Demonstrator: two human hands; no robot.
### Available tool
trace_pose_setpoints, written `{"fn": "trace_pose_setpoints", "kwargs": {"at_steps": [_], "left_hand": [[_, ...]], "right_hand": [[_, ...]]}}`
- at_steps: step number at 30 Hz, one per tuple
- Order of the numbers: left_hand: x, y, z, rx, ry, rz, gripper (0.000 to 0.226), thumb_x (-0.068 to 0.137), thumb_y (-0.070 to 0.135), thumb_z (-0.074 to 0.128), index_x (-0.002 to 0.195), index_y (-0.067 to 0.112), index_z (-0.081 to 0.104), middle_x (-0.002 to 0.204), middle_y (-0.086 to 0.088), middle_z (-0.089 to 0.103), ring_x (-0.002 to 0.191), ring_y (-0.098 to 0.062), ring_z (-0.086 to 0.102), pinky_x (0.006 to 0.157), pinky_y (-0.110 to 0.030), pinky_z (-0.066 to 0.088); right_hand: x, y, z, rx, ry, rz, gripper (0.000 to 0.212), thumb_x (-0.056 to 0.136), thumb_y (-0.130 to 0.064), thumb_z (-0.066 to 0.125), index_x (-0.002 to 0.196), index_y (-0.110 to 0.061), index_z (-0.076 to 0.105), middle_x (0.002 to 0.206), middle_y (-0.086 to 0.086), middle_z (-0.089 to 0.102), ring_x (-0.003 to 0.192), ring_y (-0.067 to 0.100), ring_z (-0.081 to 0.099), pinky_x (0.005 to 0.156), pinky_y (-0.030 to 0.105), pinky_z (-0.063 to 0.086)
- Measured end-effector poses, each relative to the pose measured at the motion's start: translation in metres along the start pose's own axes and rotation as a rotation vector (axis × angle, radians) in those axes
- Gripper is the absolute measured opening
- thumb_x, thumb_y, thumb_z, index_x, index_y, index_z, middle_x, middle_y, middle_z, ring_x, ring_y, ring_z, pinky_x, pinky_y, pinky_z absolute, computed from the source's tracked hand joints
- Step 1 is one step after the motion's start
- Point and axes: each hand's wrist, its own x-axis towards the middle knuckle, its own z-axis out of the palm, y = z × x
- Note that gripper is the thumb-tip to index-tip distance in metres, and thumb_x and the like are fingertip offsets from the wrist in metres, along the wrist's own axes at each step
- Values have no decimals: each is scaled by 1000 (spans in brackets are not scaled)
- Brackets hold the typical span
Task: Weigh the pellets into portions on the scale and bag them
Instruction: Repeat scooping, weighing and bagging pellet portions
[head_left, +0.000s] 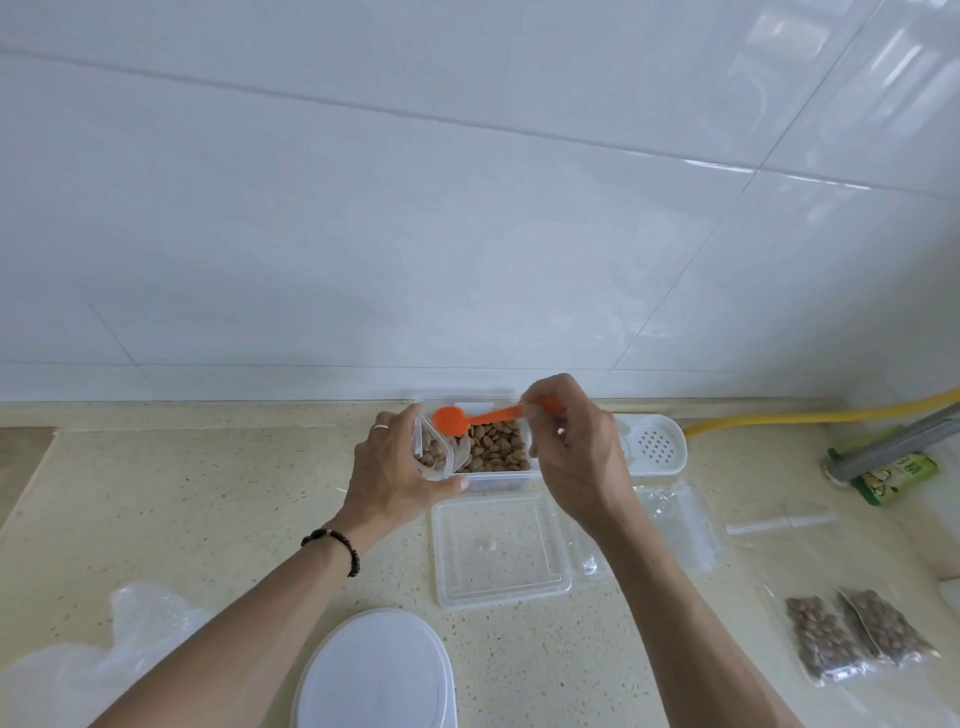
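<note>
A white oval lid (376, 670) lay nearest the camera at the bottom centre of the frame, cut off by the lower edge, with crumpled clear plastic (104, 654) to its left, also partly out of frame.

Progress, as judged: two filled bags (857, 636) of pellets lay at the lower right of the tabletop (208, 493), so at least two portions appeared finished. A third was in hand. The left hand (395, 467) gripped a small clear bag (434, 454), held open beside the clear tub (493, 470) at centre frame; some pellets already showed inside it. The right hand (566, 447) pinched the handle of an orange scoop (480, 418), its bowl poised over the bag mouth. The tub held a good stock of pellets (496, 447), so more portions likely remained. Empty bags (675, 514) lay right of centre.

Not established: no scale display could be read. A shallow clear tray (498, 551) below the tub could not be confirmed as resting on one. Whether the scoop bowl carried pellets could not be told. Whether the finished bags were sealed was unclear. A white perforated dish (657, 449) sat partly behind the right hand, and items at the far right edge were cut off.
</note>
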Motion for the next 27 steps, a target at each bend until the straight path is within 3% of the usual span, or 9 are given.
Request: {"fn": "trace_pose_setpoints", "kwargs": {"at_steps": [6, 9, 12, 17, 20, 27], "left_hand": [[-4, -21, -4, 40, -39, -2, 102, 61, 56, 80, 145, 24, 30, 126, 4, 37, 121, -17, 41, 105, -35, 30], [-3, -25, -3, 48, -73, -4, 103, 61, 57, 79, 145, 25, 28, 129, 3, 38, 122, -16, 40, 103, -32, 30], [-1, -27, 1, 49, -109, -2, 101, 62, 55, 78, 144, 26, 28, 131, 2, 39, 123, -18, 42, 103, -33, 32], [-3, -29, 7, 25, -215, -40, 105, 60, 60, 76, 146, 29, 25, 139, 2, 39, 129, -18, 41, 102, -30, 37], [-2, -28, 8, 4, -236, -64, 106, 60, 61, 76, 147, 30, 24, 141, 5, 36, 130, -18, 39, 103, -35, 41], [-1, -22, 5, 19, -205, -57, 108, 58, 63, 73, 147, 25, 26, 142, 2, 39, 130, -18, 41, 107, -39, 39]], "right_hand": [[3, 62, 7, 11, 289, 363, 17, 97, -11, 52, 89, -25, 55, 75, -4, 63, 62, 32, 63, 61, 51, 54], [-1, 90, 21, -35, 303, 468, 14, 98, -11, 51, 91, -23, 55, 78, -9, 62, 65, 33, 64, 66, 52, 54], [-1, 100, 40, -50, 275, 479, 16, 99, -13, 49, 90, -24, 57, 75, -1, 64, 63, 35, 64, 64, 50, 53], [4, 100, 66, 47, 184, 582, 16, 100, -13, 48, 96, -17, 62, 73, 1, 63, 52, 22, 64, 52, 32, 49], [7, 102, 71, 212, 234, 731, 14, 101, -12, 48, 100, -14, 61, 83, 3, 64, 45, 16, 61, 50, 31, 51], [9, 100, 60, 434, 389, 937, 10, 100, -8, 50, 100, -13, 59, 86, 9, 69, 39, 13, 56, 46, 25, 48]]}}
